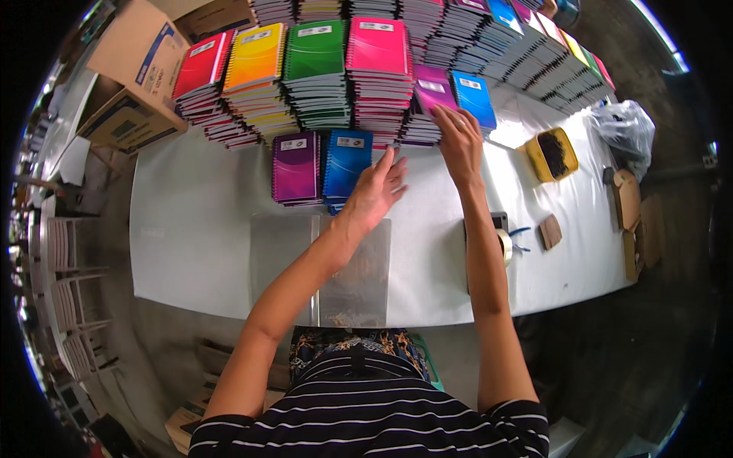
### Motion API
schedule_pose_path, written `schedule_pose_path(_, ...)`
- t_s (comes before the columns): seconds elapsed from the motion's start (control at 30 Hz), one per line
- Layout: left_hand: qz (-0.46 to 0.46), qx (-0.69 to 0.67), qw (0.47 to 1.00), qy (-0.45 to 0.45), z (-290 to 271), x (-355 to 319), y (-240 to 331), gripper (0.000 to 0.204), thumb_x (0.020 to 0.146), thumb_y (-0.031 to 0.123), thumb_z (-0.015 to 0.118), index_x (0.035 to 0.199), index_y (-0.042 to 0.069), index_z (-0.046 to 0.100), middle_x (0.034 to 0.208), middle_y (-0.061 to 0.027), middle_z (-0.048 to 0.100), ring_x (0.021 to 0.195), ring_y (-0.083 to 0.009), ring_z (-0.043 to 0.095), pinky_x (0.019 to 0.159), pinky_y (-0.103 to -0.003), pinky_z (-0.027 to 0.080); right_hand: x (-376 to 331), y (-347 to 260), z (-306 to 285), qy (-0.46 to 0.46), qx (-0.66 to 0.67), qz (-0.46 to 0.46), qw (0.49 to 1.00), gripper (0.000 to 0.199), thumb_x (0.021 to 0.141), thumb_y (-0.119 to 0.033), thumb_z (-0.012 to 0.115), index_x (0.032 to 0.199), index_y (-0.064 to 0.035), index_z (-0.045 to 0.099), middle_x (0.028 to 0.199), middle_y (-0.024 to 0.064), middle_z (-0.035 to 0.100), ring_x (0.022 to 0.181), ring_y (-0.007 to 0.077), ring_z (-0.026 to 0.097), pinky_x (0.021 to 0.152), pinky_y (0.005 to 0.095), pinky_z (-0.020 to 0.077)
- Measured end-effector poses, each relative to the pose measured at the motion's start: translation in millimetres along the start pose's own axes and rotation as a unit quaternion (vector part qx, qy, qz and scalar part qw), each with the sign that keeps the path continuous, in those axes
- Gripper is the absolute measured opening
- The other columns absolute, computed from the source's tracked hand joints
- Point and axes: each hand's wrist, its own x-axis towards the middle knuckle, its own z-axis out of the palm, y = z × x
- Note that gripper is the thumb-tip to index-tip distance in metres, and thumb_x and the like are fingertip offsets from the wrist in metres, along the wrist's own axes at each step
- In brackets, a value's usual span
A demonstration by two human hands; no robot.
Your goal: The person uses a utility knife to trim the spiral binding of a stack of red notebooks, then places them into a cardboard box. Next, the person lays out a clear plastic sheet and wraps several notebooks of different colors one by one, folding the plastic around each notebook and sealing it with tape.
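Observation:
My right hand reaches to a stack at the far side of the table, its fingers closed on the near edge of a purple spiral notebook. My left hand hovers palm inward with its fingers apart and nothing in it, just right of a short stack topped by a blue notebook. Beside that blue stack lies another short stack with a purple notebook on top. Behind my left hand rises a tall stack of pink notebooks. A second blue notebook tops the stack right of my right hand.
Tall stacks with red, yellow and green notebooks line the back. An open cardboard box stands left. Clear plastic sheets lie before me. Right are a yellow tub, a tape roll and blue-handled pliers.

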Motion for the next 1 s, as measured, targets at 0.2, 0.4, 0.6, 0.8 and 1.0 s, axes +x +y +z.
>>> schedule_pose_path(0.2, -0.006, -0.093, 0.99, -0.106, 0, 2, 20, 0.038, 0.095, 0.029, 0.057, 0.124, 0.006, 0.052, 0.109, -0.0073, 0.063, 0.096, -0.0201, 0.063, 0.089, -0.039, 0.05, -35, -124, -73, -0.105, 0.064, 0.003, 0.992, 0.021, 0.077, 0.006, 0.066, 0.094, -0.0053, 0.069, 0.1, 0.0068, 0.069, 0.094, 0.0228, 0.065, 0.092, 0.0367, 0.0468)
schedule_pose_path(0.4, 0.087, -0.033, 0.995, -0.021, -85, -84, 63, 0.038, 0.091, 0.013, 0.062, 0.127, 0.004, 0.052, 0.114, -0.0089, 0.063, 0.1, -0.0183, 0.064, 0.088, -0.033, 0.053, -27, -141, 11, 0.007, 0.166, 0.357, 0.919, 0.042, 0.072, -0.023, 0.083, 0.097, 0.0003, 0.058, 0.087, 0.0124, 0.057, 0.077, 0.0287, 0.057, 0.071, 0.0401, 0.0473)
schedule_pose_path(0.6, 0.103, -0.044, 0.993, 0.028, -125, -119, 83, 0.042, 0.09, 0.015, 0.065, 0.129, 0.006, 0.05, 0.116, -0.0097, 0.062, 0.106, -0.0209, 0.062, 0.091, -0.037, 0.052, -38, -138, 69, -0.151, 0.041, 0.412, 0.898, 0.04, 0.072, -0.028, 0.081, 0.091, -0.0017, 0.057, 0.091, 0.0148, 0.06, 0.083, 0.0355, 0.059, 0.072, 0.0449, 0.0468)
schedule_pose_path(0.8, 0.094, -0.055, 0.994, 0.008, -165, -127, 90, 0.045, 0.092, 0.024, 0.065, 0.131, 0.007, 0.049, 0.118, -0.0092, 0.062, 0.108, -0.0206, 0.061, 0.093, -0.037, 0.052, -18, -141, 22, -0.079, 0.262, 0.399, 0.875, 0.015, 0.086, 0.0, 0.063, 0.1, 0.0022, 0.064, 0.079, 0.0105, 0.063, 0.069, 0.0145, 0.058, 0.063, 0.0255, 0.0465)
schedule_pose_path(1.0, -0.044, -0.064, 0.992, -0.103, -185, -151, 97, 0.065, 0.086, 0.047, 0.067, 0.133, 0.006, 0.048, 0.121, -0.0081, 0.061, 0.11, -0.0192, 0.061, 0.095, -0.035, 0.051, 83, -228, -5, -0.421, 0.299, -0.126, 0.847, 0.029, 0.075, 0.0, 0.064, 0.1, -0.0114, 0.072, 0.104, 0.0077, 0.069, 0.102, 0.0268, 0.061, 0.105, 0.0384, 0.03)
